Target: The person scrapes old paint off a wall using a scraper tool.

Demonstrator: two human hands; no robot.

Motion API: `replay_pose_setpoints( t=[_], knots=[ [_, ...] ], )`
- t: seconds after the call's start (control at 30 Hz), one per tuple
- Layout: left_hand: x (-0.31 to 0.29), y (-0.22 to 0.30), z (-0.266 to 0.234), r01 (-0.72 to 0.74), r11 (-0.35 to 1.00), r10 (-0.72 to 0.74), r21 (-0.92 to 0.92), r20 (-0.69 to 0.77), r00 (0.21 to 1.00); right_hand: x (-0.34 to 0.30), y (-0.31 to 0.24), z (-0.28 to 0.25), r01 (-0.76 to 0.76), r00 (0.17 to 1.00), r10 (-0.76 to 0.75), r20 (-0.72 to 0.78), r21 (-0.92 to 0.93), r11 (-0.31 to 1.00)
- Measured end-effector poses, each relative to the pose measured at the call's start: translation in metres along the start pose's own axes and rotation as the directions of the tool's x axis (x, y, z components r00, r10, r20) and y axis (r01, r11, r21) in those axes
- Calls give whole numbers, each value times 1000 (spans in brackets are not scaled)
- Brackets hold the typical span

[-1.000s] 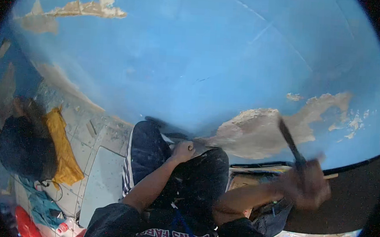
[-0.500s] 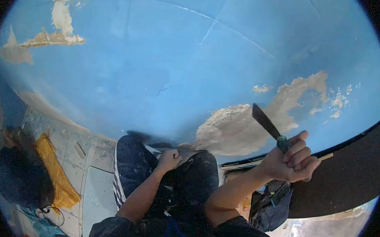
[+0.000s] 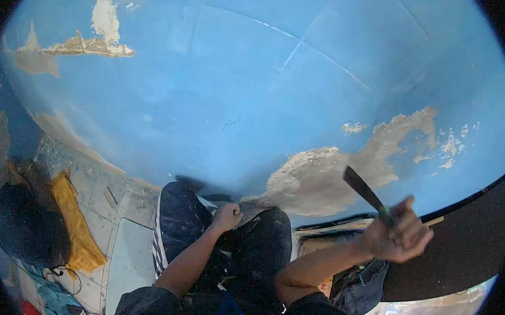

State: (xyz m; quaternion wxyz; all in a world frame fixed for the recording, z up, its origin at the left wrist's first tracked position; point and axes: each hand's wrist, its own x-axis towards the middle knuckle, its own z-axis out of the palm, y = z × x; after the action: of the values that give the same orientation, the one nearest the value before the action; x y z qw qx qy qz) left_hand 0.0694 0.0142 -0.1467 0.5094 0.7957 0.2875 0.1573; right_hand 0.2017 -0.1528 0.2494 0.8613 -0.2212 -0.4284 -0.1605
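A putty knife (image 3: 363, 187) with a long, narrow dark blade and a greenish handle is in my right hand (image 3: 402, 232). My fingers wrap round its handle, and the blade points up and to the left. Behind the blade tip is a bare grey-beige patch (image 3: 315, 182) on the blue wall (image 3: 211, 84); I cannot tell whether they touch. My left hand (image 3: 226, 217) rests closed as a fist by my knees, with nothing visible sticking out of it.
Other peeled patches (image 3: 96, 47) mark the wall at upper left. A yellow cloth (image 3: 75, 221), a black rounded object (image 3: 28, 224) and a pale panel (image 3: 131, 260) are on the left. A dark brown surface (image 3: 438, 258) lies right, beside a dark blue bag (image 3: 360, 288).
My right hand and the putty knife have moved a little down and to the right. The view has shifted slightly. My left hand stays by my knees.
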Motion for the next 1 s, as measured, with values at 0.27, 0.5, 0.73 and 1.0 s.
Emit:
replay_pose_setpoints(
  t=[0.27, 0.5, 0.73, 1.0],
  knots=[
    [2, -13, 5, -15, 1000, 15, -6, -2, 1000, 15, 24, -8, 32, 999, -31, -28, 34, 999],
    [9, -1, 10, -80, 997, 80, -10, -19, 997, 21, -18, -11, 86, 981, -105, -162, -120, 989],
    [5, -14, 4, -17, 1000, 16, 24, 48, 999, 17, -8, -13, 31, 1000, -30, 8, -115, 993],
    [-2, -31, 11, -70, 997, 71, 40, -7, 997, 15, 19, -13, 25, 998, -29, -59, -78, 997]
  ],
)
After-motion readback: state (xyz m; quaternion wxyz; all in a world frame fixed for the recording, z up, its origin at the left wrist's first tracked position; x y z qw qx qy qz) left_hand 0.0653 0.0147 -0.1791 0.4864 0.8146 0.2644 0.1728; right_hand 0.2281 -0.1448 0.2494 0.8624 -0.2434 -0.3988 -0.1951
